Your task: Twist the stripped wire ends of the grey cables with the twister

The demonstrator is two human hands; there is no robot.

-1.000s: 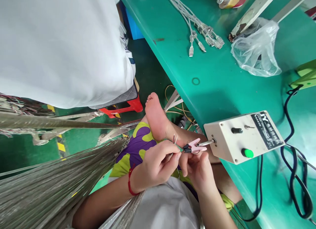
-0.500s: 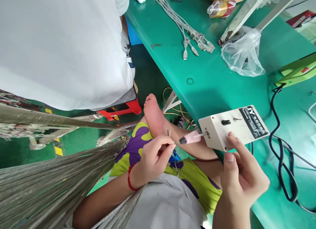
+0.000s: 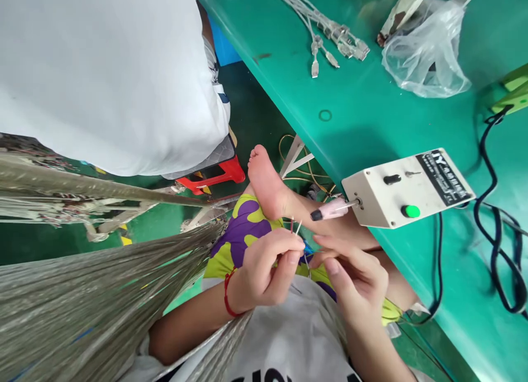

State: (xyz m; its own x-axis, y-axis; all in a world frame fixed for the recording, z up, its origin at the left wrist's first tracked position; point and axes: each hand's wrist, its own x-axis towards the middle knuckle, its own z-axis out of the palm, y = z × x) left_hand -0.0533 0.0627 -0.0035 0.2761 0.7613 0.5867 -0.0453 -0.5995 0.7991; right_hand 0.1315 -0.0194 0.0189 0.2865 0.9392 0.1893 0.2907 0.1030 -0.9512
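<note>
My left hand (image 3: 266, 272) is closed in a pinch over my lap. Short thin wire ends (image 3: 297, 228), one reddish and one whitish, stick up past its fingertips. Close by on the right is my right hand (image 3: 357, 280), its thumb and fingers apart and nothing visible between them. Beyond both hands, a cream-coloured box machine (image 3: 383, 203) sits at the table edge. It carries a black switch (image 3: 391, 179), a green button (image 3: 410, 211) and a pinkish, black-tipped spindle (image 3: 332, 209) pointing towards my lap.
A bundle of grey cables (image 3: 78, 310) hangs at my left. USB cables (image 3: 342, 38) and a plastic bag (image 3: 429, 52) lie on the green table (image 3: 289, 57). A black cord (image 3: 482, 222) runs at right. A person in white (image 3: 103, 79) sits on a red stool (image 3: 220, 176).
My right hand has left the box machine and come across beside my left hand, uncovering the green button. My left hand keeps its pinch on the wires. The view has shifted slightly.
</note>
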